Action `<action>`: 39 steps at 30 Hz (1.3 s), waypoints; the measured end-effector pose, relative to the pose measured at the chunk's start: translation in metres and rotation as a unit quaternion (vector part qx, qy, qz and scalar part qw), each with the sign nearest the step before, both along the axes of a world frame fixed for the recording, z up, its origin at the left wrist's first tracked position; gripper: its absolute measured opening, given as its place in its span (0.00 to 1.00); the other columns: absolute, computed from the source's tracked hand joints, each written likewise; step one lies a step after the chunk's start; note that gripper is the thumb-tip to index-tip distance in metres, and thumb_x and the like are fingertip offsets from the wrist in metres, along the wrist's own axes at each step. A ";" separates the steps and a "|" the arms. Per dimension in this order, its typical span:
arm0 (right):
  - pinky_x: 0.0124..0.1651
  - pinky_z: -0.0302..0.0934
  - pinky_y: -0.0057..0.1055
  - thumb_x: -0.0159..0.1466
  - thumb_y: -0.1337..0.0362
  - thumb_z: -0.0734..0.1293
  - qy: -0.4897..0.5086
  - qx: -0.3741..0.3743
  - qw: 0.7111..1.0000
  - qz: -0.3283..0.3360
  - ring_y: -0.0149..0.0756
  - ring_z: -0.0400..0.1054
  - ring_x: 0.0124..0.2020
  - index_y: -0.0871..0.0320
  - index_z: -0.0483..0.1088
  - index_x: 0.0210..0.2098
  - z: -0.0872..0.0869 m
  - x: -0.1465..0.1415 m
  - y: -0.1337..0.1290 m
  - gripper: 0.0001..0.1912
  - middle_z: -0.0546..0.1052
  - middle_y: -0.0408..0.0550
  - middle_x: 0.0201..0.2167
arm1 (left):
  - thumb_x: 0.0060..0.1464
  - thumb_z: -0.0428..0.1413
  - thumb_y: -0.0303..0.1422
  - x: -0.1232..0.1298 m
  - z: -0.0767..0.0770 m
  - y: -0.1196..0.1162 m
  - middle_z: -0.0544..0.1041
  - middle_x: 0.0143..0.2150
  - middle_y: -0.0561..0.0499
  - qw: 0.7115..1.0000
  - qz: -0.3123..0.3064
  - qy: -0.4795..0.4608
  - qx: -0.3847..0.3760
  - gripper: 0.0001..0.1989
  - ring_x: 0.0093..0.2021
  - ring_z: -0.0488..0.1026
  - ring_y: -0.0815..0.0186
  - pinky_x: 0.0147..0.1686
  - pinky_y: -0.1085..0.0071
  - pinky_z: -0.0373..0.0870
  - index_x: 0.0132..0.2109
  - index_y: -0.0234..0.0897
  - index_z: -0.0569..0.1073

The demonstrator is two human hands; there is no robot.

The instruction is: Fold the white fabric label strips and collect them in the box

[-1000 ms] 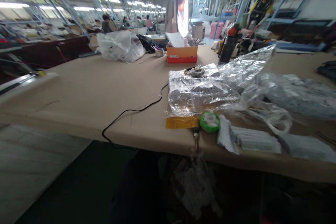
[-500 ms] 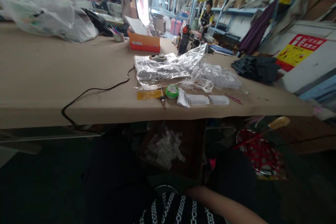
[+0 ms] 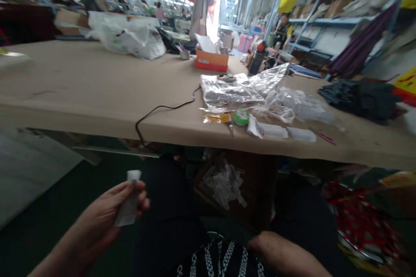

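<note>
My left hand (image 3: 112,205) is raised at the lower left, over the floor beside my leg. Its thumb and fingers are closed on a white paper label (image 3: 126,212), a narrow strip that sticks out above and below the grip; I cannot tell whether it is one or a small stack. My right hand (image 3: 268,242) rests on my lap against my black patterned top, its fingers hidden. On the table's near edge lie white label stacks (image 3: 273,130), a green tape roll (image 3: 241,117) and a pen-like tool (image 3: 230,125).
Clear plastic bags (image 3: 234,93) lie on the brown-covered table (image 3: 97,82), near a black cord (image 3: 156,108) and an orange box (image 3: 211,60). Below is an open drawer or box with loose clear strips (image 3: 224,181). A red-laced round stool (image 3: 360,225) stands right. A person stands far back.
My left hand has come into view at the lower left with the white paper label in it. The view has turned left, so the table things appear further right. My right hand stays at my lap.
</note>
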State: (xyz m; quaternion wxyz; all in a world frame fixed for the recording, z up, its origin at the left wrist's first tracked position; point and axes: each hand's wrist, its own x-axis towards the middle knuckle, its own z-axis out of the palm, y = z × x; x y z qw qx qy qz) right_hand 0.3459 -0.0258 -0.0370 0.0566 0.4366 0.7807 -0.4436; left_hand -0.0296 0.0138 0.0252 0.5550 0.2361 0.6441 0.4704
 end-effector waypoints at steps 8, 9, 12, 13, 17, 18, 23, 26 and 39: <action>0.33 0.61 0.25 0.64 0.59 0.62 0.201 0.010 0.971 -0.131 0.31 0.68 0.30 0.54 0.72 0.37 0.042 -0.045 0.042 0.09 0.74 0.42 0.29 | 0.55 0.55 0.43 0.117 0.009 0.007 0.72 0.21 0.51 0.954 -0.214 -0.211 -0.022 0.16 0.20 0.71 0.69 0.18 0.78 0.65 0.33 0.31 0.70; 0.33 0.62 0.25 0.63 0.57 0.63 0.245 0.005 0.951 -0.189 0.31 0.68 0.30 0.54 0.71 0.38 0.042 -0.047 0.047 0.09 0.74 0.43 0.29 | 0.55 0.55 0.43 0.125 0.011 0.008 0.72 0.21 0.51 0.950 -0.220 -0.219 -0.023 0.16 0.19 0.71 0.70 0.18 0.78 0.64 0.33 0.31 0.70; 0.35 0.64 0.27 0.60 0.56 0.67 0.387 -0.064 0.867 -0.307 0.31 0.68 0.32 0.53 0.69 0.45 0.040 -0.052 0.057 0.15 0.73 0.43 0.33 | 0.54 0.55 0.43 0.139 0.018 0.009 0.72 0.21 0.51 0.945 -0.233 -0.228 -0.020 0.17 0.19 0.70 0.71 0.18 0.78 0.63 0.34 0.31 0.70; 0.36 0.64 0.27 0.59 0.56 0.67 0.427 -0.101 0.841 -0.317 0.31 0.68 0.32 0.52 0.68 0.46 0.038 -0.054 0.059 0.16 0.73 0.43 0.34 | 0.54 0.55 0.43 0.141 0.020 0.008 0.72 0.21 0.52 0.944 -0.238 -0.228 -0.018 0.17 0.19 0.70 0.71 0.18 0.79 0.63 0.34 0.31 0.70; 0.33 0.65 0.28 0.57 0.60 0.69 0.481 -0.212 0.785 -0.328 0.29 0.68 0.28 0.52 0.68 0.42 0.032 -0.063 0.064 0.13 0.73 0.41 0.33 | 0.55 0.55 0.44 0.151 0.019 0.007 0.71 0.21 0.53 0.938 -0.249 -0.240 -0.012 0.17 0.18 0.67 0.73 0.17 0.80 0.61 0.32 0.32 0.69; 0.33 0.65 0.27 0.57 0.62 0.69 0.480 -0.222 0.781 -0.333 0.28 0.68 0.27 0.52 0.68 0.42 0.031 -0.064 0.064 0.14 0.74 0.41 0.33 | 0.55 0.55 0.44 0.154 0.017 0.006 0.71 0.21 0.53 0.938 -0.248 -0.243 -0.013 0.17 0.18 0.67 0.74 0.17 0.80 0.60 0.32 0.32 0.69; 0.33 0.66 0.27 0.51 0.65 0.72 0.462 -0.318 0.780 -0.277 0.30 0.71 0.30 0.53 0.68 0.50 0.026 -0.055 0.073 0.26 0.76 0.46 0.40 | 0.53 0.56 0.44 0.169 0.009 0.006 0.71 0.22 0.52 0.928 -0.253 -0.271 -0.031 0.18 0.17 0.66 0.75 0.17 0.79 0.60 0.31 0.31 0.69; 0.37 0.68 0.30 0.48 0.64 0.73 0.463 -0.385 0.773 -0.198 0.34 0.73 0.34 0.58 0.68 0.51 0.021 -0.044 0.083 0.30 0.77 0.50 0.40 | 0.52 0.57 0.44 0.175 0.008 0.010 0.71 0.22 0.52 0.914 -0.279 -0.291 -0.044 0.17 0.17 0.66 0.75 0.17 0.79 0.60 0.31 0.31 0.69; 0.45 0.68 0.39 0.48 0.59 0.75 0.472 -0.379 0.766 -0.216 0.43 0.72 0.46 0.57 0.74 0.31 0.009 -0.026 0.125 0.13 0.72 0.51 0.51 | 0.51 0.59 0.42 0.190 -0.015 0.050 0.72 0.23 0.52 0.882 -0.334 -0.310 -0.120 0.15 0.22 0.70 0.71 0.25 0.75 0.67 0.36 0.33 0.69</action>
